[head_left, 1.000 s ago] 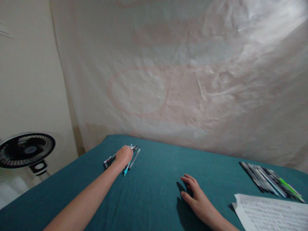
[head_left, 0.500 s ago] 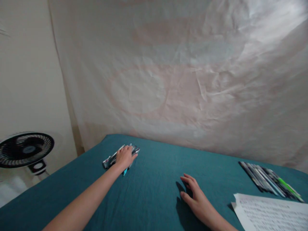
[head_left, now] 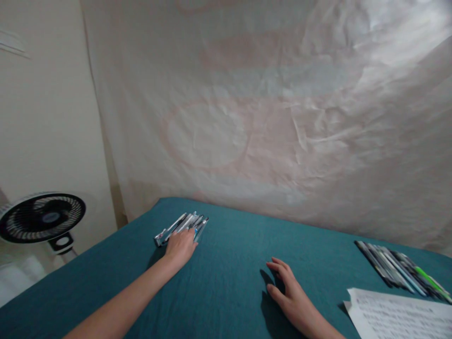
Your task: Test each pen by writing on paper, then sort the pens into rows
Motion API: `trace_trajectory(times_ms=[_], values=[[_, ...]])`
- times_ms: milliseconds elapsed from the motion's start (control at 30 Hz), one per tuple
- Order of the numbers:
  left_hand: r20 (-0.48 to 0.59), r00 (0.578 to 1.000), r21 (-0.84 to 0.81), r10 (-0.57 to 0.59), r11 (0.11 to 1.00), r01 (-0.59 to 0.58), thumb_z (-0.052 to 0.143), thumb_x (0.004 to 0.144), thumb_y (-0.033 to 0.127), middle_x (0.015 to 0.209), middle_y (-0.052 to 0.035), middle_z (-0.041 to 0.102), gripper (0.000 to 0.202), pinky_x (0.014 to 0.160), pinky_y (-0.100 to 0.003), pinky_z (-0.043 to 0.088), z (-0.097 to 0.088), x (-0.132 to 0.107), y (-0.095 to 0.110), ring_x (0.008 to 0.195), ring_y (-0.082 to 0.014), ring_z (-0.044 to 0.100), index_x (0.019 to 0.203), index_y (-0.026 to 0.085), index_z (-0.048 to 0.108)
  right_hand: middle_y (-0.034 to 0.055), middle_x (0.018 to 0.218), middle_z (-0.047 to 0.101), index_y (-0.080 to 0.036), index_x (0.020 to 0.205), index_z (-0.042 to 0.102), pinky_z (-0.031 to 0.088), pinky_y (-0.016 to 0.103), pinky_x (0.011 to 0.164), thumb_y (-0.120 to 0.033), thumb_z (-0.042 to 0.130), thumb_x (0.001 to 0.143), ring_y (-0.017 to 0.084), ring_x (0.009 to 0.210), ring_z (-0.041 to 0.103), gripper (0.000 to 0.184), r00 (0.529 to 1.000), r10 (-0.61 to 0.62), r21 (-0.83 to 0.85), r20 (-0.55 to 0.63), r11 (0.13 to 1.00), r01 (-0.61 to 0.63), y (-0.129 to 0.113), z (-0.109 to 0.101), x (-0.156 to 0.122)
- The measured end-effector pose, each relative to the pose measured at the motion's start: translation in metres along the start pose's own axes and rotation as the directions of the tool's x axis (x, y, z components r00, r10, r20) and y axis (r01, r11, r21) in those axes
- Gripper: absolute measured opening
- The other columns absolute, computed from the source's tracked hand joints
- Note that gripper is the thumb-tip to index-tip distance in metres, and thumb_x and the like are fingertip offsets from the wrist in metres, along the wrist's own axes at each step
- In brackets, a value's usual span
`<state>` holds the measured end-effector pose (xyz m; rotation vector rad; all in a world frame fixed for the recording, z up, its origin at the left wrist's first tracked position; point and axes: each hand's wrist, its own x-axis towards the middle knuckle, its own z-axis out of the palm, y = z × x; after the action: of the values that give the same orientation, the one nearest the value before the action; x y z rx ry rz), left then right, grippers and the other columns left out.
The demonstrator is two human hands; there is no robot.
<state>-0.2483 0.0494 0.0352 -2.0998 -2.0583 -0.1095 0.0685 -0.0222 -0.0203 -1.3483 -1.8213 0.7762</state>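
A row of pens (head_left: 190, 220) lies side by side at the far left of the teal cloth, with clear, white and dark barrels. My left hand (head_left: 181, 246) is on their near ends, its fingers bent over them and the thumb at the right side. It covers the near part of several pens, and the fingertips are partly hidden. A small bit of blue shows beside the index finger. Away from the pens, my right hand (head_left: 287, 292) rests at the lower middle on the cloth, fingers apart and loosely curved, holding nothing.
A second group of pens (head_left: 399, 268), one bright green, lies at the right. Closer in are sheets of handwritten paper (head_left: 399, 313). Left of the cloth-covered surface (head_left: 226, 263) stands a black and white fan (head_left: 44, 217). A pale printed sheet (head_left: 268, 141) hangs behind.
My left hand has drawn back toward me over the pens, uncovering their far ends. The blue-tipped pen that stuck out on the near side no longer does. My right hand keeps its pose.
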Motion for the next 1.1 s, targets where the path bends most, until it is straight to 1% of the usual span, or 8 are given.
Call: trace_trajectory(times_ms=[133,267,433,533,633,767,900,1100], values=[[0.01,1.0,-0.031,0.006,1.0,-0.005,0.049,0.074,0.028,0.096,-0.0097,0.061,0.022,0.084,-0.038,0.034,0.002,0.003,0.003,0.094,-0.0264,0.054,0.094,0.021,0.057,0.0101,0.129,0.032,-0.018,0.112,0.046,0.024,0.036,0.102,-0.023,0.046,0.072,0.02,0.122,0.03,0.041,1.0,-0.003,-0.019,0.0,1.0,0.003,-0.003,0.0,-0.001],[0.011,1.0,-0.04,0.026,0.999,-0.026,0.049,0.075,0.027,0.094,-0.0101,0.061,0.021,0.084,-0.039,0.034,0.007,0.005,0.006,0.092,-0.0266,0.055,0.093,0.02,0.058,0.0109,0.129,0.032,-0.017,0.112,0.046,0.025,0.036,0.102,-0.023,0.045,0.072,0.021,0.121,0.03,0.04,1.0,-0.001,-0.035,0.003,0.999,0.001,-0.005,0.0,-0.001],[0.001,0.999,-0.067,0.034,0.997,-0.034,0.05,0.074,0.026,0.094,-0.0084,0.061,0.022,0.083,-0.036,0.036,0.007,0.01,0.004,0.093,-0.0243,0.055,0.095,0.02,0.057,0.0119,0.129,0.03,-0.015,0.112,0.045,0.023,0.037,0.102,-0.022,0.044,0.072,0.02,0.122,0.029,0.041,1.0,-0.002,-0.053,0.019,0.999,0.003,-0.004,0.001,0.0],[-0.025,0.999,-0.086,0.023,0.996,-0.025,0.047,0.077,0.026,0.098,-0.0087,0.059,0.022,0.084,-0.035,0.035,0.005,0.017,0.001,0.095,-0.0232,0.053,0.096,0.019,0.056,0.0123,0.129,0.031,-0.015,0.112,0.045,0.024,0.037,0.102,-0.022,0.044,0.071,0.021,0.122,0.029,0.041,1.0,0.0,-0.057,0.027,0.998,0.002,-0.002,0.001,0.001],[-0.053,0.999,-0.105,0.011,0.994,-0.016,0.05,0.075,0.026,0.106,-0.0091,0.055,0.025,0.089,-0.032,0.033,0.005,0.03,-0.005,0.103,-0.0224,0.048,0.099,0.019,0.054,0.0122,0.129,0.031,-0.015,0.111,0.046,0.024,0.038,0.102,-0.022,0.045,0.071,0.022,0.122,0.028,0.041,1.0,-0.016,-0.064,0.019,0.998,0.018,0.0,0.002,0.001],[-0.051,0.999,-0.126,0.006,0.992,-0.012,0.053,0.072,0.03,0.103,-0.0078,0.055,0.026,0.086,-0.029,0.034,0.013,0.044,-0.013,0.101,-0.0209,0.05,0.096,0.019,0.055,0.0117,0.129,0.031,-0.017,0.111,0.045,0.023,0.038,0.102,-0.021,0.044,0.071,0.021,0.122,0.028,0.04,0.999,-0.027,-0.073,0.027,0.997,0.029,0.003,0.003,0.001],[-0.052,0.998,-0.131,-0.02,0.991,0.013,0.048,0.076,0.032,0.098,-0.0086,0.056,0.023,0.082,-0.029,0.037,0.024,0.046,-0.016,0.094,-0.0203,0.053,0.092,0.017,0.056,0.0116,0.129,0.031,-0.017,0.111,0.044,0.023,0.038,0.102,-0.02,0.044,0.072,0.021,0.122,0.028,0.04,0.999,-0.033,-0.081,0.028,0.996,0.036,0.003,0.003,0.001],[-0.083,0.993,-0.108,-0.082,0.992,0.072,0.036,0.083,0.033,0.102,-0.0114,0.053,0.03,0.08,-0.03,0.038,0.028,0.041,-0.018,0.092,-0.0208,0.054,0.1,0.014,0.052,0.0124,0.129,0.03,-0.015,0.112,0.045,0.023,0.038,0.102,-0.022,0.044,0.072,0.021,0.122,0.028,0.04,0.999,-0.034,-0.077,0.029,0.996,0.036,0.002,0.002,0.001]])
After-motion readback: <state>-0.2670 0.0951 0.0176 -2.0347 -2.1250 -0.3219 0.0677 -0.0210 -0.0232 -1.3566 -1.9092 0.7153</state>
